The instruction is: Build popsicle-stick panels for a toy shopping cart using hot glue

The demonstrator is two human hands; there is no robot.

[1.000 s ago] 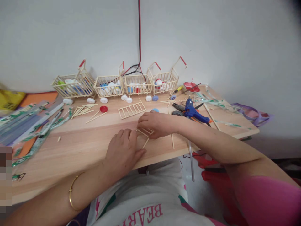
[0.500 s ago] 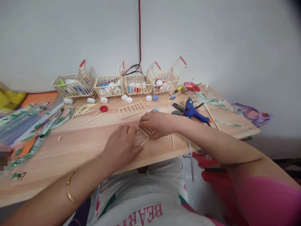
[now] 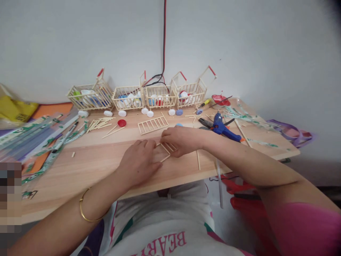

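Note:
Between my two hands a small wooden stick frame (image 3: 167, 153) with thin crossbars lies on the table, partly covered by my fingers. My left hand (image 3: 138, 161) holds its left end, fingers bent and thumb low along the near side. My right hand (image 3: 182, 140) curls over the right end and grips it, its fingertips mostly hidden. Just beyond lies a ladder-like stick panel (image 3: 152, 125), flat on the wood. A loose stick (image 3: 198, 160) rests to the right of my right hand.
Several stick-built toy carts (image 3: 129, 97) with bottle-cap wheels line the wall. A blue glue gun (image 3: 225, 129) and pliers (image 3: 205, 123) lie right. Loose sticks (image 3: 98, 124) and a red cap (image 3: 122, 123) sit left of centre. Plastic packaging (image 3: 39, 138) covers the far left of the table (image 3: 101, 177).
The whole view has shifted slightly, so the scene sits a little further right. Both hands stay on the stick frame with barely any movement.

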